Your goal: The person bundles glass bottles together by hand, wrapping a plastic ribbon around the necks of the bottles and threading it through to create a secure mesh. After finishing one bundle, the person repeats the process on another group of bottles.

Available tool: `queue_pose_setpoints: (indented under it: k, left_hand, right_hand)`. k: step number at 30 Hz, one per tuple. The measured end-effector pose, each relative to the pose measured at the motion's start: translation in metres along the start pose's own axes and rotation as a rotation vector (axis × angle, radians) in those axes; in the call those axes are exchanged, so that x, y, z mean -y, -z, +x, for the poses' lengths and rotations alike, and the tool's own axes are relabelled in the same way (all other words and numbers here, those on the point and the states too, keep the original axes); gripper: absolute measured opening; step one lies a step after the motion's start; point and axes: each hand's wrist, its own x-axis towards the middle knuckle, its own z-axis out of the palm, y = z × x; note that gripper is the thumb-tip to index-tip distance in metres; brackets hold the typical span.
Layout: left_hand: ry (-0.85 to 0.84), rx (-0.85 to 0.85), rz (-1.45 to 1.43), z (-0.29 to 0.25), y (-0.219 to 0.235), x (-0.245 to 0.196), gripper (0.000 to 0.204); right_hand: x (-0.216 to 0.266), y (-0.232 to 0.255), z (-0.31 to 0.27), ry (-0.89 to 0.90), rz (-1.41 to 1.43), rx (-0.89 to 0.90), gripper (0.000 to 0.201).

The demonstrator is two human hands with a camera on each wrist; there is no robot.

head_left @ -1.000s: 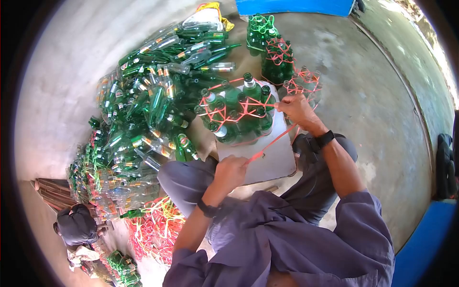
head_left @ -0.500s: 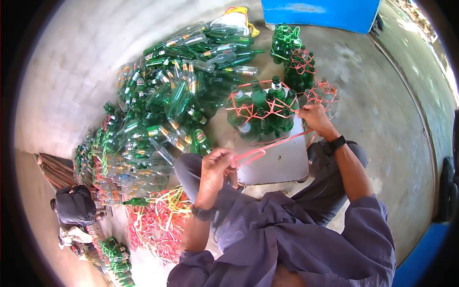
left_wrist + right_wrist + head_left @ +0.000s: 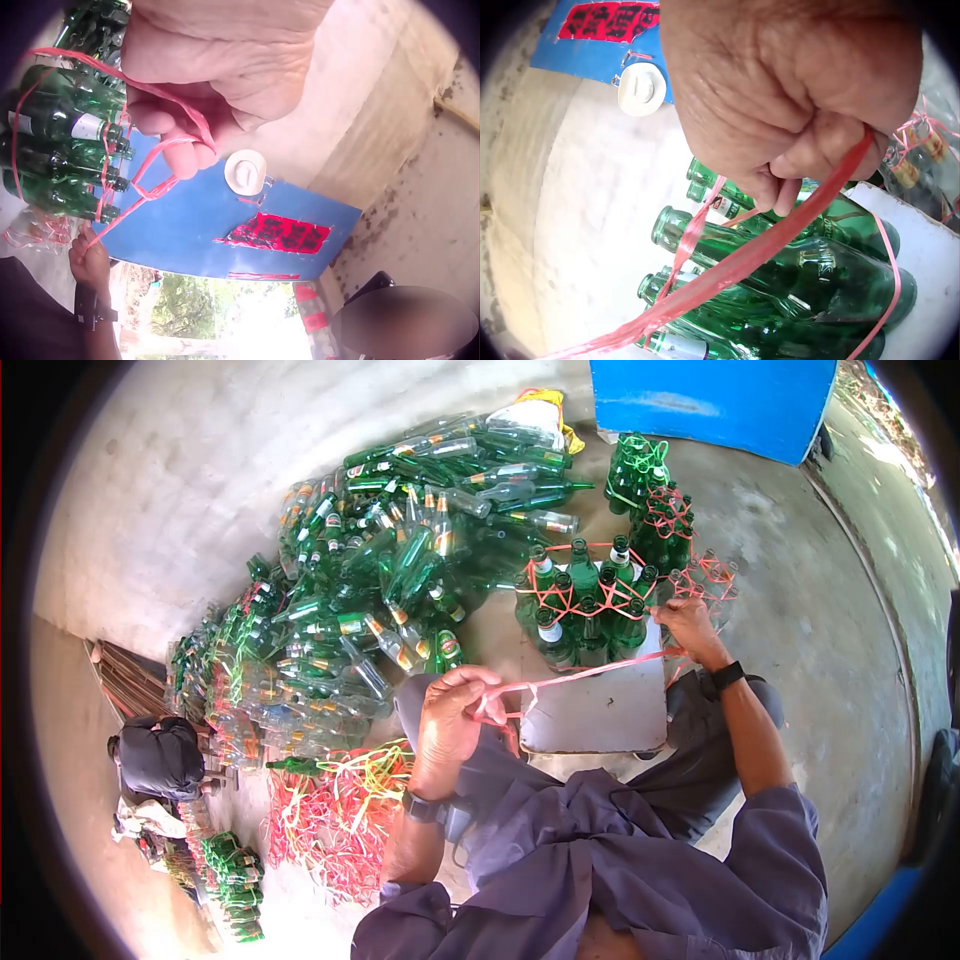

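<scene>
Green bottles [image 3: 580, 572] stand grouped upright on a white board [image 3: 595, 710], with red twine [image 3: 560, 596] laced round their necks and another band lower down. My left hand [image 3: 452, 722], left of the board, grips a looped length of the twine [image 3: 154, 187] between curled fingers. Beside the group's right edge, my right hand [image 3: 690, 630] pinches the twine close to the bottle necks. The strand runs between both hands above the board's near part. In the right wrist view, a strand [image 3: 757, 255] passes from the curled fingers across the bottles [image 3: 802, 270].
Loose bottles [image 3: 400, 560] lie heaped at the left against the wall. Tied bundles [image 3: 665, 525] stand behind and right of the board. A tangle of red and yellow twine [image 3: 335, 820] lies at lower left, near a crouching person [image 3: 160, 758]. A blue panel [image 3: 715, 405] stands at the back.
My left hand has moved left, away from the board, drawing out the twine into a longer span. My right hand stays beside the bottle necks. The head view has shifted, so the scene sits further right.
</scene>
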Motion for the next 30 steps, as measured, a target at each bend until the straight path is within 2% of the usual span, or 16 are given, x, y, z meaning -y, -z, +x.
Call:
queue_pose_setpoints:
  k: [3,7,9,11,13,14,16,18,19,21,22,24,26,27,30]
  left_hand:
    - [0.087,-0.051,-0.053,-0.007,-0.010,-0.010,0.019]
    - [0.099,-0.027,-0.057,-0.007,-0.011,-0.013,0.019]
    - [0.077,0.075,-0.055,-0.006,-0.004,-0.011,0.020]
    - [0.059,0.098,-0.040,-0.006,-0.001,-0.007,0.021]
    - [0.042,0.122,-0.026,-0.006,0.002,-0.002,0.023]
    - [0.031,0.120,0.002,-0.005,0.004,0.000,0.025]
    - [0.021,0.117,0.029,-0.005,-0.001,-0.002,0.027]
    - [-0.003,0.067,0.223,-0.004,-0.008,-0.007,0.029]
    - [-0.004,0.065,0.223,-0.003,-0.005,-0.006,0.029]
    - [-0.087,-0.029,0.538,0.000,0.007,-0.003,0.024]
    - [-0.088,-0.031,0.539,0.001,0.011,-0.003,0.024]
    - [-0.237,-0.190,1.001,0.002,0.018,-0.002,0.016]
    - [-0.198,-0.252,0.973,0.003,0.021,-0.004,0.013]
    - [-0.161,-0.312,0.943,0.004,0.022,-0.005,0.011]
    - [-0.130,-0.342,0.831,0.009,0.035,-0.003,0.010]
  right_hand:
    - [0.000,-0.001,-0.002,0.032,-0.016,-0.001,0.029]
    - [0.001,0.000,-0.002,0.095,-0.044,-0.013,0.030]
    - [0.000,-0.001,0.000,0.097,-0.047,-0.010,0.030]
    - [0.000,-0.002,0.000,0.097,-0.050,-0.006,0.030]
    - [0.006,-0.002,-0.003,-0.073,0.017,-0.016,0.030]
    - [0.008,-0.001,-0.004,-0.074,0.017,-0.016,0.030]
    - [0.008,0.001,-0.003,0.049,-0.073,0.001,0.030]
    - [0.006,-0.001,-0.002,0.087,-0.091,-0.003,0.030]
    - [0.005,-0.002,-0.001,0.126,-0.108,-0.009,0.031]
    - [0.007,0.000,-0.002,0.166,-0.132,-0.005,0.031]
    - [0.010,0.000,-0.002,0.207,-0.155,-0.004,0.031]
    - [0.010,-0.001,-0.002,0.202,-0.147,0.002,0.030]
    - [0.006,0.000,-0.002,0.195,-0.139,0.009,0.028]
    - [0.005,0.000,-0.001,0.271,-0.232,0.008,0.026]
    - [0.004,0.001,0.000,0.435,-0.407,0.003,0.023]
